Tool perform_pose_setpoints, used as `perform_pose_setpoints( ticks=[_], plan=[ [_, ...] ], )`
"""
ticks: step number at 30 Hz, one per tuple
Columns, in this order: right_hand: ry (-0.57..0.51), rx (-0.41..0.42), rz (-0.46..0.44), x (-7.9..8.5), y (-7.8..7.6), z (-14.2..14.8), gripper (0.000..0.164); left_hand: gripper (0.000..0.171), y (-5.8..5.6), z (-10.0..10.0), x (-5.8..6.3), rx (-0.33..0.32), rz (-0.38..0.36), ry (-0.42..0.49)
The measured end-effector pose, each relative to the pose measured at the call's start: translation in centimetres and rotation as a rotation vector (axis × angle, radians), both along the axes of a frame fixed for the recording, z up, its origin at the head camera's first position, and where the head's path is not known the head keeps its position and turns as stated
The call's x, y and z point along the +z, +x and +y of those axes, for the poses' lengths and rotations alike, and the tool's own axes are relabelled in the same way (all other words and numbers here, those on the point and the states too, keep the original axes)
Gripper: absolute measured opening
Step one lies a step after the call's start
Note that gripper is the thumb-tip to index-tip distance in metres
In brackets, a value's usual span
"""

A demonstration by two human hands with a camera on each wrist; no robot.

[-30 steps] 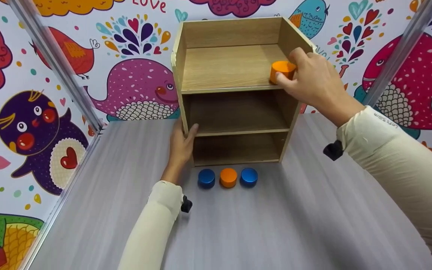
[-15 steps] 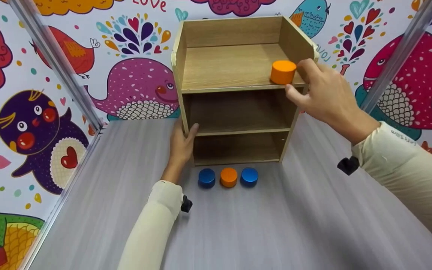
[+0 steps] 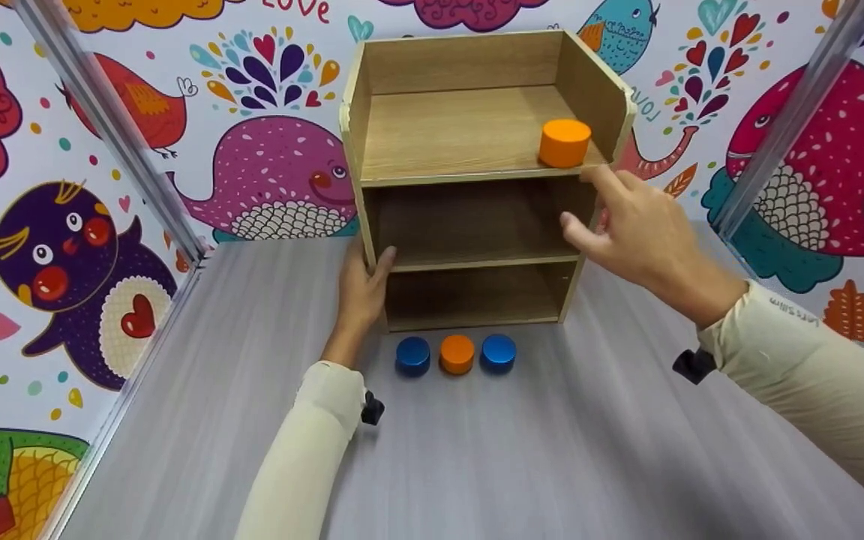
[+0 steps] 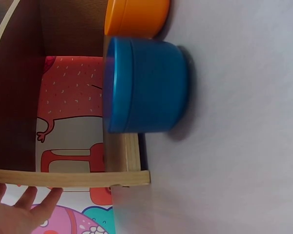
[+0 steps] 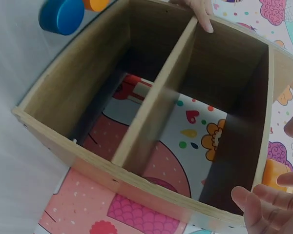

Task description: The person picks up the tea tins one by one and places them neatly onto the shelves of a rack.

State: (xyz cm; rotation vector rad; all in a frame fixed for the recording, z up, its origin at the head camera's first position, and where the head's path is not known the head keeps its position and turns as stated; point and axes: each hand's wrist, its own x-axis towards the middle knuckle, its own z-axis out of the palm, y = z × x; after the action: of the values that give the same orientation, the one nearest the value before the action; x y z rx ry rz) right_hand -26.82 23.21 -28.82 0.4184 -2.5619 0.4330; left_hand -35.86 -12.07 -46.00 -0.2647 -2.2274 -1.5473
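A small wooden shelf unit (image 3: pixel 469 180) stands on the table. My left hand (image 3: pixel 362 289) grips its left side panel, the thumb at the front edge and the fingers against the outer face, as the left wrist view shows. On the top board, near the front right corner, sits an orange round tin (image 3: pixel 565 143). My right hand (image 3: pixel 638 232) is just below and to the right of that tin, apart from it, holding nothing; its thumb and index finger are spread. In front of the unit, two blue tins (image 3: pixel 413 356) flank another orange tin (image 3: pixel 457 355) in a row.
The grey table (image 3: pixel 462 457) extends in front of and beside the unit. Behind it rises a wall (image 3: pixel 274 187) printed with cartoon animals, with metal posts (image 3: pixel 113 135) at left and right. The unit's lower compartments (image 5: pixel 136 97) face forward.
My right hand has let go of the orange tin on the top board, drawn back to the right, and dropped lower. The tin stays there. My left hand has kept its place.
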Motion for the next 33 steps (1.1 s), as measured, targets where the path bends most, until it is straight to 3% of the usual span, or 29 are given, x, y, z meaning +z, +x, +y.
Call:
perform_pose_setpoints(
  ticks=[33],
  plan=[
    [0.027,0.107,0.011,-12.0,0.5,-0.5,0.045,0.067,0.0,0.0,-0.1,-0.006,0.012,0.005]
  ],
)
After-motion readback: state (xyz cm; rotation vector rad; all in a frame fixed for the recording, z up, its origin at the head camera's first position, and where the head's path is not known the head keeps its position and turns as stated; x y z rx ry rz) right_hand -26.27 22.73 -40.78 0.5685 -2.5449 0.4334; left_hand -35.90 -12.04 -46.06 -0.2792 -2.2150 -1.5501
